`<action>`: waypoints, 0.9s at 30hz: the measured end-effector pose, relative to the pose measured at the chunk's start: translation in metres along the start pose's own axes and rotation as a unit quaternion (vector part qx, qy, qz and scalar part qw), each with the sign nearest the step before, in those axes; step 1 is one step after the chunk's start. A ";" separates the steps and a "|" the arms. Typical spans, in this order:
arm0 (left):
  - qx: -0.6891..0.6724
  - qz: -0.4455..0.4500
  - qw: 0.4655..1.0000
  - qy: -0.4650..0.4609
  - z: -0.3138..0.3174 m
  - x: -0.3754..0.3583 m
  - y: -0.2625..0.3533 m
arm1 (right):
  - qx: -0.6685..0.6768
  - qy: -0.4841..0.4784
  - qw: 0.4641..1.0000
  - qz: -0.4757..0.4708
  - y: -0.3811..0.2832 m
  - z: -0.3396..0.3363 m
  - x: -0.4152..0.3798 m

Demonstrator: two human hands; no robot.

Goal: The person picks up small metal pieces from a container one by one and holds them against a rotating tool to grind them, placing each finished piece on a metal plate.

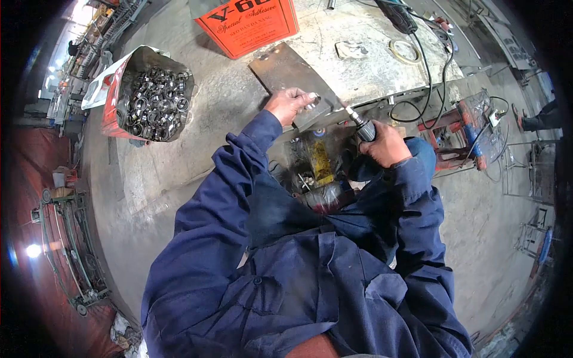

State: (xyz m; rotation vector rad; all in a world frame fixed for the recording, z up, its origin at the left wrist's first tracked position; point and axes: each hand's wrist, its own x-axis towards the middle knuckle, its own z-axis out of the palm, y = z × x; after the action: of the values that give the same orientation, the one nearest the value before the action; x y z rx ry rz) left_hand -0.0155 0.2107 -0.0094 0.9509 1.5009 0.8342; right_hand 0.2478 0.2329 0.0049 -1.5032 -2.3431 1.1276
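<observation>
My left hand [287, 106] is over the near edge of a dark, rust-stained metal plate [285, 67]. Its thumb and fingers pinch a small metal piece, mostly hidden, probably a ring. My right hand [388, 147] is wrapped round a dark handheld rotary tool [365, 127] with a silver collar. The tool's thin tip points up and left toward my left fingertips, with a gap between them. To the left, a cut-open tin [109, 113] holds many shiny metal rings [158, 101].
An orange adhesive tin [253, 30] stands at the worktable's back. A tape roll [404, 52] and a corded power tool [397, 17] lie to the right; its cable hangs over the edge. Red and blue equipment [465, 134] stands on the floor, right. A wheeled metal frame [68, 250] is far left.
</observation>
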 end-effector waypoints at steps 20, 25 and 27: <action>-0.041 0.048 0.998 -0.022 0.002 -0.002 -0.032 | -0.088 -0.036 0.995 -0.032 -0.011 0.040 0.033; -0.059 0.087 0.994 -0.018 0.003 -0.003 -0.042 | -0.106 -0.035 0.993 -0.040 -0.015 0.051 0.028; -0.053 0.084 0.995 -0.014 0.003 -0.005 -0.040 | -0.109 -0.037 0.993 -0.036 -0.018 0.047 0.027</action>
State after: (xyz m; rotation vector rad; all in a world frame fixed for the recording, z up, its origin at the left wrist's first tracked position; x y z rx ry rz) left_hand -0.0167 0.1891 -0.0430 1.0153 1.3525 1.0060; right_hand 0.1988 0.2274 -0.0238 -1.4499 -2.6209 0.9524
